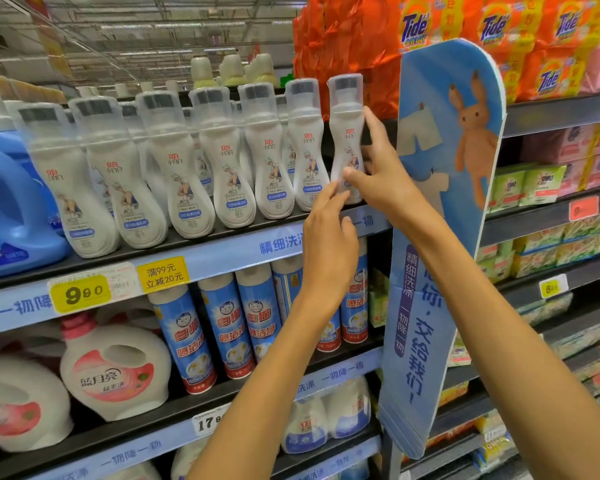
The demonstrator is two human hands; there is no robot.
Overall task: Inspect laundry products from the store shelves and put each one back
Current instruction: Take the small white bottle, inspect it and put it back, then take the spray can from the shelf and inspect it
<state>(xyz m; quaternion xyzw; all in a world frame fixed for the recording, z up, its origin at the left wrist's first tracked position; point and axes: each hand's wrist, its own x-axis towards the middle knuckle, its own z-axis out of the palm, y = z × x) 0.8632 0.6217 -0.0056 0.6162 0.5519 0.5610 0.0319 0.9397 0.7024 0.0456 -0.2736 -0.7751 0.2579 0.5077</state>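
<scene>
Ahead of you stands a store shelving unit (222,252) packed with laundry products, its blue price strips running along each front edge. At its right end a tall blue cardboard divider (444,209) printed with a toy rabbit juts out and separates this bay from the next, where orange detergent packs (492,29) are stacked high. On the upper shelf a row of slim white bottles with clear caps stands label-forward along the front edge; a big blue jug (11,209) sits at the left end. Below them stand blue spray cans (222,327) and a white jug with a pink cap (115,368). Both your arms reach up to the last white bottle (346,133) at the right end of the row, just beside the divider. It stands upright on the shelf, or very nearly; its base is hidden behind your fingers. Your right hand (378,168) wraps its waist from the right, thumb across the front, likely to steady it. Your left hand (329,223) is spread loosely, fingertips touching the bottle's lower front, probably nudging it square with its neighbours.
</scene>
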